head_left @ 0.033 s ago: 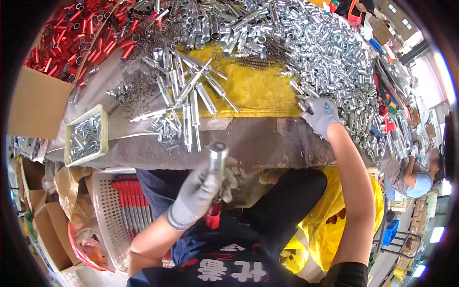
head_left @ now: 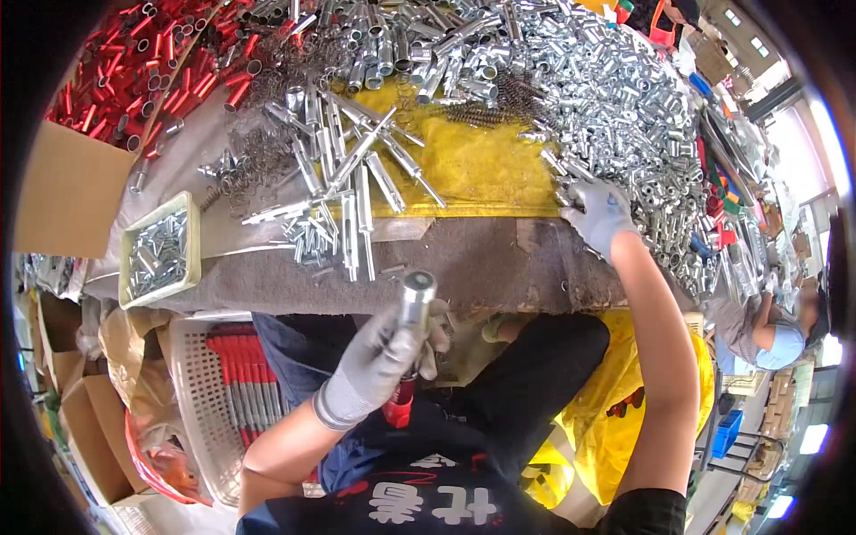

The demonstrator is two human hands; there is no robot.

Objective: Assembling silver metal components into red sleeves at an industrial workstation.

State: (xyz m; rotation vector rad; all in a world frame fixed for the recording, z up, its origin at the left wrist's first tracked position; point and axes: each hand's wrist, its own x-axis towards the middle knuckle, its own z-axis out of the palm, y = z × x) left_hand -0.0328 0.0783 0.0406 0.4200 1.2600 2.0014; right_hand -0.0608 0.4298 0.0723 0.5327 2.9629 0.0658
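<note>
One silver-and-red metal tube [head_left: 415, 305] is clamped in the left hand [head_left: 373, 361]; the right hand [head_left: 603, 214], apart, rests by silver fittings [head_left: 615, 111], grip unclear. Coil springs [head_left: 254, 181] lie before red tubes [head_left: 165, 53].

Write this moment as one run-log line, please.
left grip: holds red-ended silver tube | right grip: at silver parts heap

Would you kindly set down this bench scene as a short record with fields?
Left hand: gloved, closed around a silver tube with a red lower end
Right hand: gloved, at the edge of a small metal parts pile; grip unclear
Bench centre: yellow cloth, partly under silver rods
Bench left: cream tray of small metal pieces
Far left: red tubes
</note>
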